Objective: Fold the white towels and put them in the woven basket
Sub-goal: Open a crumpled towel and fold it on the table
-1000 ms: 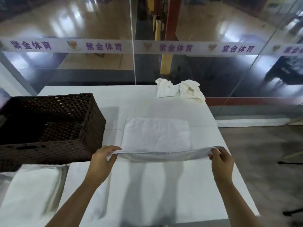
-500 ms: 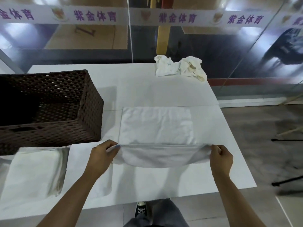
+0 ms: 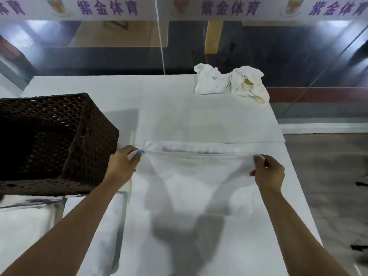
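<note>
A white towel [image 3: 199, 172] lies on the white table [image 3: 179, 116] in front of me, its near half carried over towards the far edge. My left hand [image 3: 121, 166] pinches its left corner, where a small blue tag shows. My right hand [image 3: 267, 172] pinches the right corner. The raised edge sags between them, just short of the towel's far hem. A dark brown woven basket [image 3: 89, 140] stands at the left, close to my left hand; its inside looks dark. Two crumpled white towels [image 3: 229, 82] lie at the table's far right edge.
Another white cloth [image 3: 23, 226] lies flat at the near left, below the basket. A glass wall with a white banner in purple characters [image 3: 229, 8] runs behind the table. Grey floor [image 3: 328, 176] lies beyond the table's right edge.
Both hands carried the towel's near edge away from me, over the lower half, almost to the far hem. The camera tilted down and closer.
</note>
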{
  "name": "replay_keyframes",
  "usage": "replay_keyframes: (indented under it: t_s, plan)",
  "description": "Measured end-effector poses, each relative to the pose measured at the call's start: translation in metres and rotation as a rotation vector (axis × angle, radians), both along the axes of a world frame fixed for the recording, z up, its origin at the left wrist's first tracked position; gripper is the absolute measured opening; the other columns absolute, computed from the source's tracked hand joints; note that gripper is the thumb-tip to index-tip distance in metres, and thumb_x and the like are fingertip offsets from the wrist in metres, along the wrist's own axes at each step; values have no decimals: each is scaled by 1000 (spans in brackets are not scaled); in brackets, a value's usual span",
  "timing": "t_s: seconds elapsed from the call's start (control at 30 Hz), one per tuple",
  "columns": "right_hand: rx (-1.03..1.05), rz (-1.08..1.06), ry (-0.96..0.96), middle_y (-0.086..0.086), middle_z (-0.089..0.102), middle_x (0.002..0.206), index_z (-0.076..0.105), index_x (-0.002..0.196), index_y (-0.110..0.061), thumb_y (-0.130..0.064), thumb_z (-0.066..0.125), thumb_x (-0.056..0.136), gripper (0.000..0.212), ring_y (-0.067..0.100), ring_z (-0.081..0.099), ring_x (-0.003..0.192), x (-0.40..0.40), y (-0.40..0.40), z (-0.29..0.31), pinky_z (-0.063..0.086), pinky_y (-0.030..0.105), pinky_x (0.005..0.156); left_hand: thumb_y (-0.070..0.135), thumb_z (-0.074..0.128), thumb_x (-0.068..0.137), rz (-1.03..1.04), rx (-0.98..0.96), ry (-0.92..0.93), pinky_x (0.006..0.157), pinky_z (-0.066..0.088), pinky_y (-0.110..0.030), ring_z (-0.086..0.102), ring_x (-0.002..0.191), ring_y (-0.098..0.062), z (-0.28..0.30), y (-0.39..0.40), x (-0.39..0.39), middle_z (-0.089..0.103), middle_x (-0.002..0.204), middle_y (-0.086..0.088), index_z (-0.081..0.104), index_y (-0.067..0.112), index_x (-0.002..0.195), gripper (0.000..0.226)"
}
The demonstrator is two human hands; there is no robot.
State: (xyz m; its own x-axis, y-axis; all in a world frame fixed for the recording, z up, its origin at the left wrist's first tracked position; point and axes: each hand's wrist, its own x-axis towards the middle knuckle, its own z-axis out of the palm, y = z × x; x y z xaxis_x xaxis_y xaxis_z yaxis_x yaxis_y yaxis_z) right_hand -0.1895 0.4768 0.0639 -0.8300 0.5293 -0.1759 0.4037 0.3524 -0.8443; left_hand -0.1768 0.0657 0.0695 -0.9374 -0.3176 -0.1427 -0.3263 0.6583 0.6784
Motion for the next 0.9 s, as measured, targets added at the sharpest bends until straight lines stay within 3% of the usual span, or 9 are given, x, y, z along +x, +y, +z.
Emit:
replay_keyframes:
  t_s: [0.2, 0.33, 0.47, 0.53, 0.6, 0.67, 0.77, 0.83, 0.9]
  plan:
    - [8, 24, -95, 15, 70, 76, 69, 95, -13, -25, 60, 99, 15, -5, 59, 47, -65, 11, -37, 42, 25, 57, 25, 66, 94, 22, -83, -43, 63, 59, -42, 68, 56, -21, -26, 4, -71, 68, 72, -3, 69, 18, 88, 9]
    - [-44, 20, -152, 16, 72, 75, 68, 87, -10, -25, 60, 95, 18, 9, 69, 53, -95, 15, -68, 56, 35, 65, 25, 65, 95, 62, -63, -114, 64, 60, -46, 69, 63, -26, -53, 9, -96, 67, 75, -5, 68, 17, 89, 10]
    - [-147, 16, -131, 7, 75, 88, 70, 100, -15, -22, 63, 95, 12, 16, 76, 69, -107, 16, -100, 63, 45, 79, 24, 63, 95, 110, -83, -141, 68, 57, -40, 69, 75, -28, -80, 13, -104, 68, 85, -4, 67, 17, 95, 8]
    - [-153, 35, -133, 0, 72, 105, 64, 119, -23, -28, 67, 94, 25, 21, 75, 86, -109, 17, -113, 60, 48, 89, 24, 64, 94, 132, -148, -170, 76, 50, -34, 64, 91, -25, -88, 18, -101, 65, 104, -1, 63, 17, 112, 19]
    - [-74, 102, -195, -1, 59, 125, 54, 135, -29, -29, 69, 92, 45, 17, 69, 92, -106, 18, -121, 56, 41, 90, 23, 68, 92, 83, -215, -226, 93, 48, -39, 54, 112, -32, -96, 25, -88, 54, 126, -9, 55, 19, 131, 41]
    - [73, 229, -205, 4, 52, 136, 50, 142, -25, -21, 66, 92, 53, 13, 64, 94, -97, 15, -125, 52, 36, 89, 19, 70, 89, -93, -301, -233, 102, 44, -45, 49, 118, -36, -106, 39, -62, 47, 134, -12, 53, 20, 136, 50]
    - [404, 520, -85, 8, 53, 143, 54, 141, -20, -16, 66, 88, 54, 33, 58, 117, -76, 6, -133, 50, 46, 97, 19, 80, 77, -334, -457, -197, 89, 50, -44, 58, 104, -33, -122, 72, -4, 53, 126, -7, 60, 21, 126, 53]
    - [568, 698, -89, 4, 50, 150, 52, 143, -23, -24, 67, 88, 57, 32, 50, 133, -60, 2, -141, 43, 48, 104, 23, 85, 70, -351, -492, -219, 82, 51, -43, 60, 99, -31, -128, 94, 36, 54, 127, -6, 61, 22, 126, 61]
    - [627, 817, -151, 3, 38, 160, 41, 151, -28, -37, 63, 92, 64, 26, 34, 148, -43, 0, -148, 32, 47, 115, 25, 84, 72, -317, -489, -267, 88, 50, -41, 59, 108, -27, -128, 109, 67, 49, 138, -2, 56, 29, 135, 68]
